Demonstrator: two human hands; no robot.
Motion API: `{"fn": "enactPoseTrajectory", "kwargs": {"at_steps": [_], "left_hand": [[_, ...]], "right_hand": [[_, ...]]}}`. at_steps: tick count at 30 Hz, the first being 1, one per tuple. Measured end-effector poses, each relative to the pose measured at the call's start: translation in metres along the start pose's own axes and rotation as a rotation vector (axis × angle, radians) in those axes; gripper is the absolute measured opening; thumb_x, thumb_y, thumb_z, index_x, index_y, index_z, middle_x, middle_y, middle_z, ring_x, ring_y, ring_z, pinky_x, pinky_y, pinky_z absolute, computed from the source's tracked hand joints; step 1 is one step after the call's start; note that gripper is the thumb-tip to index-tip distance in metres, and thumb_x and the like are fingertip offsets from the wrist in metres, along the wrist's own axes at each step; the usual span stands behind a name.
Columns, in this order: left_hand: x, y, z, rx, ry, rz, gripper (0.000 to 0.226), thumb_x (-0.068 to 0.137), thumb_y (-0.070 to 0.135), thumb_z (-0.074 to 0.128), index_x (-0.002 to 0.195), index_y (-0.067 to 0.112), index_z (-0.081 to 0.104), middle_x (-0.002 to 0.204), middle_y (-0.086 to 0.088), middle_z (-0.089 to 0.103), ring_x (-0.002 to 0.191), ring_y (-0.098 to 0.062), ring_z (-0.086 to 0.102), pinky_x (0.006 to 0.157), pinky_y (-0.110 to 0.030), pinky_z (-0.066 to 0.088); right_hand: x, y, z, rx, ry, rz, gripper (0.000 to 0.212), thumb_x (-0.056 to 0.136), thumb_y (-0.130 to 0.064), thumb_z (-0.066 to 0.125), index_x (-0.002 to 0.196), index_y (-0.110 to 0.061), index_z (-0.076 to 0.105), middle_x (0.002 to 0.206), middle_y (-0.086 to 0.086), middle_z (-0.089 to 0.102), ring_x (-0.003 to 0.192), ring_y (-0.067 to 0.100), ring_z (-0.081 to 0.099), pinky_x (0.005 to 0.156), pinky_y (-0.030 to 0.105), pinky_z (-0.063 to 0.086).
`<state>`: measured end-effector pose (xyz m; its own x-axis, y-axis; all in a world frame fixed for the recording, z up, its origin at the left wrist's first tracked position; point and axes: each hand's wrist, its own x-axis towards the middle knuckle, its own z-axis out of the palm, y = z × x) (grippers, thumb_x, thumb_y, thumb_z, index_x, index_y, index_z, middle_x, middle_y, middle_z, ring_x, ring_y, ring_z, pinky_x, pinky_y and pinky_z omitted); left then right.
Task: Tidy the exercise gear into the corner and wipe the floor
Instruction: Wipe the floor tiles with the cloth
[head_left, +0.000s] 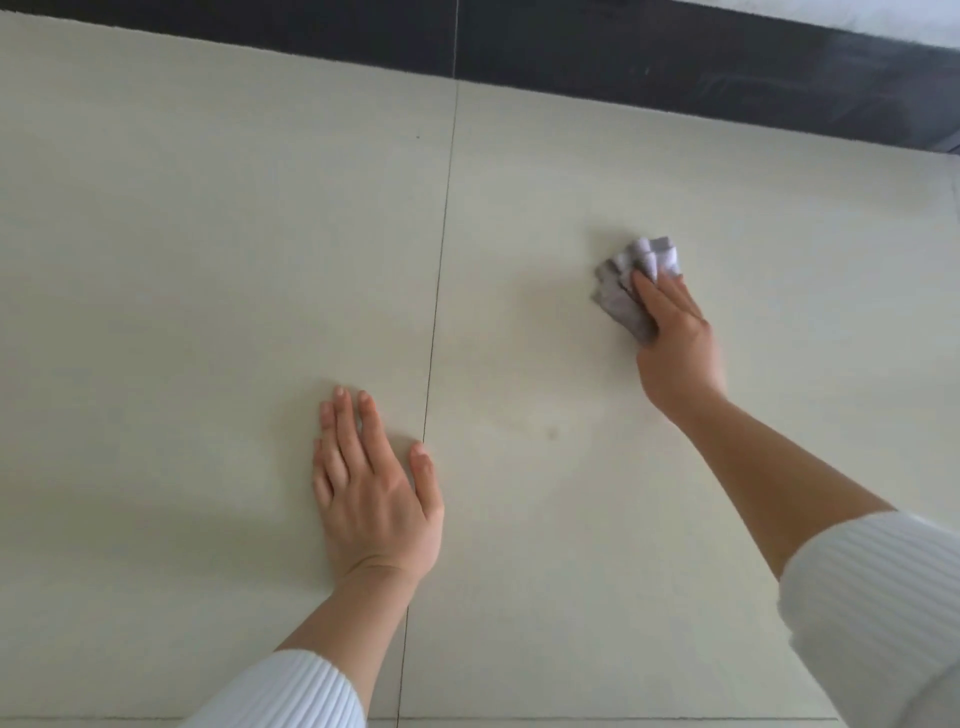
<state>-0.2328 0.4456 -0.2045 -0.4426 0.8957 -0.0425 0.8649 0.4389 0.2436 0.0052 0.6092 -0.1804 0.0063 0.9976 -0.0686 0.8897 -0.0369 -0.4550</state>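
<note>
**A:** so what's the right hand (675, 338) doing from where you stand?

**B:** it's clamped onto a crumpled grey-and-white cleaning cloth (631, 283), pressing it down on the pale cream tiled floor (208, 234). Fingers wrapped over the top of the wad, palm down. Most of the cloth bunches out past the fingertips, toward about 11 o'clock of the hand, and a bit shows along the thumb side.

**A:** and the other one?

**B:** left hand (371, 488) is spread flat on the same floor, fingers close together, thumb out to the side, holding nothing. Thumb tip sits just beside the thin dark grout line (441, 270) running between the tiles.

**A:** where's the cloth relative to that one?

**B:** well apart, up around 2 o'clock from the left hand, on the other side of the grout line. Past it at 12 o'clock there's a dark glossy skirting band (675, 62) along the wall. White ribbed sleeves (883, 613) pushed up both forearms.
</note>
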Motion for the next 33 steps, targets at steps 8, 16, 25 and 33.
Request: {"fn": "enactPoseTrajectory", "kwargs": {"at_steps": [8, 16, 25, 33], "left_hand": [[0.000, 0.001, -0.001, -0.024, -0.009, -0.008, 0.066, 0.088, 0.037, 0.034, 0.145, 0.003, 0.030, 0.154, -0.017, 0.026, 0.144, -0.031, 0.019, 0.113, -0.046, 0.022], [0.001, 0.000, 0.003, -0.051, 0.033, 0.009, 0.065, 0.088, 0.037, 0.035, 0.144, 0.004, 0.030, 0.154, -0.016, 0.027, 0.144, -0.030, 0.020, 0.114, -0.044, 0.021], [0.001, -0.004, 0.008, -0.089, 0.072, 0.054, 0.066, 0.091, 0.039, 0.030, 0.146, 0.003, 0.030, 0.156, -0.014, 0.026, 0.145, -0.027, 0.019, 0.117, -0.039, 0.015], [0.001, -0.011, 0.004, -0.243, 0.060, 0.089, 0.064, 0.086, 0.021, 0.030, 0.145, -0.003, 0.031, 0.156, -0.017, 0.024, 0.147, -0.026, 0.014, 0.120, -0.037, 0.009]], "right_hand": [[-0.103, -0.053, 0.026, -0.050, -0.190, -0.253, 0.085, 0.068, 0.022, 0.039, 0.143, -0.018, 0.045, 0.153, -0.003, 0.034, 0.144, 0.023, 0.023, 0.109, 0.037, 0.036], [-0.137, 0.012, -0.009, -0.309, -0.390, -0.819, 0.083, 0.069, 0.009, 0.022, 0.141, -0.022, 0.047, 0.152, -0.004, 0.036, 0.140, 0.018, 0.033, 0.101, 0.033, 0.046], [-0.055, -0.090, 0.036, -0.140, -0.244, -0.168, 0.071, 0.082, 0.003, 0.041, 0.147, -0.022, 0.026, 0.157, -0.006, 0.019, 0.143, 0.023, 0.011, 0.108, 0.039, 0.035], [-0.125, -0.085, 0.021, -0.183, -0.582, -0.650, 0.085, 0.082, 0.013, 0.038, 0.150, -0.034, 0.020, 0.159, -0.017, 0.008, 0.147, 0.008, 0.000, 0.107, 0.032, 0.032]]}}
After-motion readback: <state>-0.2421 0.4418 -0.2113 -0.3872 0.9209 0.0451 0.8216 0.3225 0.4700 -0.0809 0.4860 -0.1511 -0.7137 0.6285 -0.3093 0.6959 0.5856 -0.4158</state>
